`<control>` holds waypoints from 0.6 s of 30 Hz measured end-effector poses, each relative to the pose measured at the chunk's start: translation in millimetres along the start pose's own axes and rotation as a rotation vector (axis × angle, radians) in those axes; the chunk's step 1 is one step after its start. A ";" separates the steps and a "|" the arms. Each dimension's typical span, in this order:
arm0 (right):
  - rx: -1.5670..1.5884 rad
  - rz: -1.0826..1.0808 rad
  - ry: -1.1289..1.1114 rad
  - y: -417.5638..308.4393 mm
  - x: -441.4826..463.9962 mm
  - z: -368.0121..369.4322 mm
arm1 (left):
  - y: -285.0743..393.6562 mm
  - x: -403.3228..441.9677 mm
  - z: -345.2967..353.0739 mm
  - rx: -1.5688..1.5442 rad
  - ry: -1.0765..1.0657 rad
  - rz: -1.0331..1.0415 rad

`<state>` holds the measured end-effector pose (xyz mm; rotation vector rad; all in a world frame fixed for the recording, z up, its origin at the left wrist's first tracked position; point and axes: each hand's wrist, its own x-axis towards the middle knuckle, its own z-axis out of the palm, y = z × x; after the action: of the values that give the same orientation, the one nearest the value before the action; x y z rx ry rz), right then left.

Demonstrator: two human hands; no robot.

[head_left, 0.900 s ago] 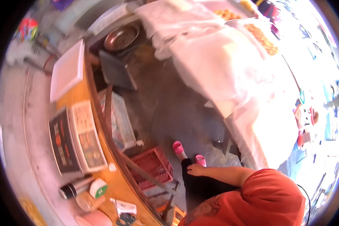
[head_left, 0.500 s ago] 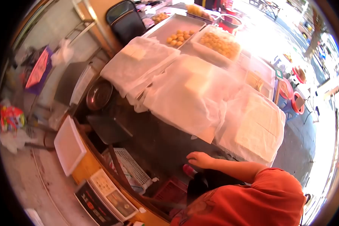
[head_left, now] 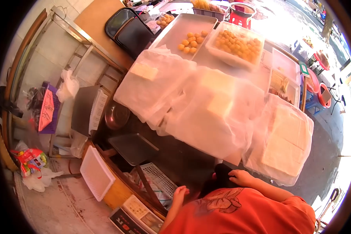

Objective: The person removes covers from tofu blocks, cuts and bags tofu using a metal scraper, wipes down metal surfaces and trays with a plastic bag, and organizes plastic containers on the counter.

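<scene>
My left hand (head_left: 181, 192) is raised beside the red shirt (head_left: 238, 208), fingers loosely bent and apart, with nothing visible in it. My right hand (head_left: 241, 178) hangs in front of the dark trousers (head_left: 223, 177), fingers slightly spread and empty, close to the near edge of the covered table. White cloth or film (head_left: 160, 93) covers pale blocks there, among them a slab (head_left: 286, 134) at the right. Beyond them, round yellow balls lie on a metal tray (head_left: 179, 27) and fill a white tub (head_left: 236, 64). Neither hand touches the food.
At the left are a wooden counter (head_left: 119, 195) with a white tray (head_left: 95, 171), a dark tray (head_left: 133, 148), a perforated white basket (head_left: 160, 179) and a metal bowl (head_left: 117, 115). A black chair (head_left: 130, 33) stands behind the table. Red and blue tubs (head_left: 318, 103) stand at the right.
The view has swung up and left, showing more of the table and wall. My left hand has come into view. My right hand remains near the trousers.
</scene>
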<state>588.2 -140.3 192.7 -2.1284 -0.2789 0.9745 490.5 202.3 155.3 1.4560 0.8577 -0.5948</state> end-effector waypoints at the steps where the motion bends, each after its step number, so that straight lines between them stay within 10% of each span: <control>1: -0.006 -0.012 -0.004 -12.1 8.7 -4.5 | 15.8 9.9 -1.2 -0.039 0.011 0.020; 9: 0.068 -0.095 0.142 -52.3 55.5 -44.1 | 60.3 61.1 -28.2 0.082 0.220 0.085; 18: 0.135 0.144 0.324 -82.8 48.7 -32.0 | 228.2 180.3 -58.9 0.294 0.298 0.720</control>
<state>653.7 -78.3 238.8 -2.1619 0.0991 0.6903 770.2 301.4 153.6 2.0112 0.4158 0.0482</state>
